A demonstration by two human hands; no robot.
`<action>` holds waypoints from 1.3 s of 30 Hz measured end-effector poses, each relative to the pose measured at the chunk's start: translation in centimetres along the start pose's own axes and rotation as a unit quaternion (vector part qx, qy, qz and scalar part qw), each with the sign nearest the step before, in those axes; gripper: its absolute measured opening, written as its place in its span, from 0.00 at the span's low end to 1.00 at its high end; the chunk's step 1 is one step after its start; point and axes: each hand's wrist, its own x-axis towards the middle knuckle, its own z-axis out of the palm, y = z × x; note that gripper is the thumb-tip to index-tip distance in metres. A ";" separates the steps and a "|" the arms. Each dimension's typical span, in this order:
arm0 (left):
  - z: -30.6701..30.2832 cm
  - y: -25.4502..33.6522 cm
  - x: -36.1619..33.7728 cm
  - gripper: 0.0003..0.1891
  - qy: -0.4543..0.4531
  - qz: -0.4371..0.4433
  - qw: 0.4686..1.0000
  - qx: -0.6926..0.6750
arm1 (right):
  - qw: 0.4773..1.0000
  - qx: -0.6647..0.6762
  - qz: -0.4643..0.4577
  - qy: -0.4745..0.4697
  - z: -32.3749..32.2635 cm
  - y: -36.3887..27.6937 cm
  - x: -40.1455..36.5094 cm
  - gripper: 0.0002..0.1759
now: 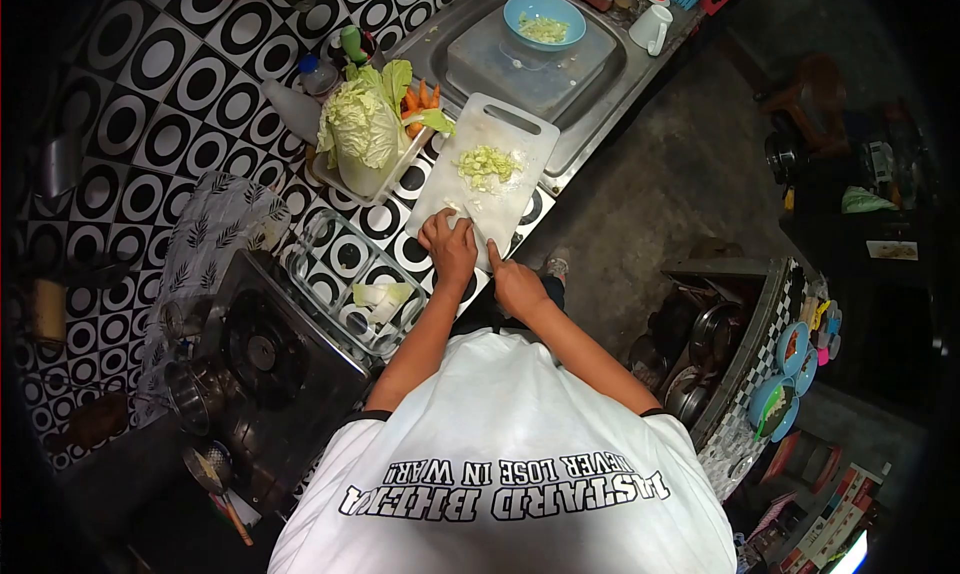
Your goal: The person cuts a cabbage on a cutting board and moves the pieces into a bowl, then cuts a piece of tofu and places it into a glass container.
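A white cutting board lies on the patterned tile counter, with a heap of chopped pale-green cabbage on it. My left hand rests on the board's near edge, fingers bent over a whitish cabbage piece that is mostly hidden. My right hand is closed around a knife, its index finger stretched along the top. The blade sits on the board beside my left fingertips. A napa cabbage stands in a plastic container with carrots, left of the board.
A glass dish holding cut cabbage stands left of my left forearm. Beyond the board, a blue bowl of chopped pieces sits over the steel sink. A gas stove is at lower left; a white mug is at upper right.
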 end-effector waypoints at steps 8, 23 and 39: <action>0.1 -0.2 -0.1 0.07 -0.008 -0.002 1.000 -0.008 | 1.000 -0.005 0.007 -0.021 -0.4 -0.2 -0.1 0.39; 0.1 0.0 0.0 0.05 -0.006 -0.011 1.000 -0.014 | 1.000 -0.006 -0.004 -0.002 2.1 1.7 0.3 0.45; 0.0 -0.1 0.0 0.07 -0.016 -0.015 1.000 -0.015 | 1.000 -0.018 0.001 0.002 1.4 1.7 3.2 0.43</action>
